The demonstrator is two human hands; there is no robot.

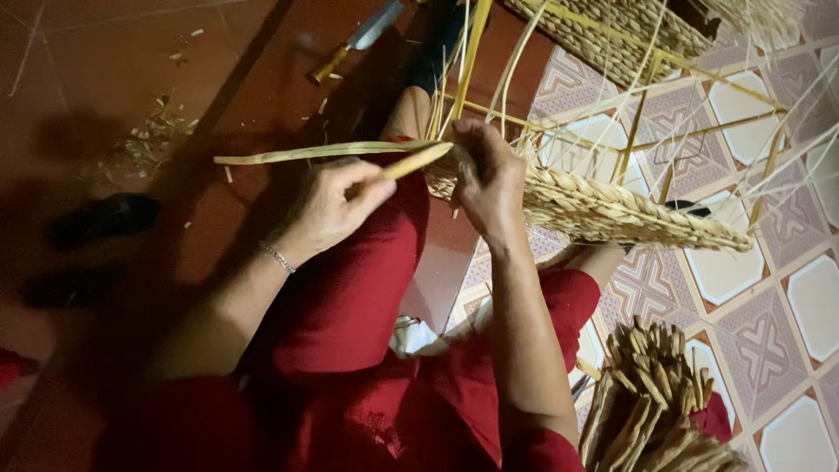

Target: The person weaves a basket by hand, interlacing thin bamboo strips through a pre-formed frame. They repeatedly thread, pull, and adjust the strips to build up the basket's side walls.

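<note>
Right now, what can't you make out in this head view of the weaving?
- Right hand fingertips: curled behind the woven piece's edge.
- Bundle of strips: cut off by the bottom edge.
- Knife: blurred, dim floor.
- Dark shapes at left: too shadowed to identify.
- Left hand pinches a strip; its end is hidden.

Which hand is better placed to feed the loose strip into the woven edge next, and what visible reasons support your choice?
Probably the left hand: it already pinches the loose strip by its end, pointing at the woven edge. The right hand rests on that edge, steadying it among the upright stalks.
</note>
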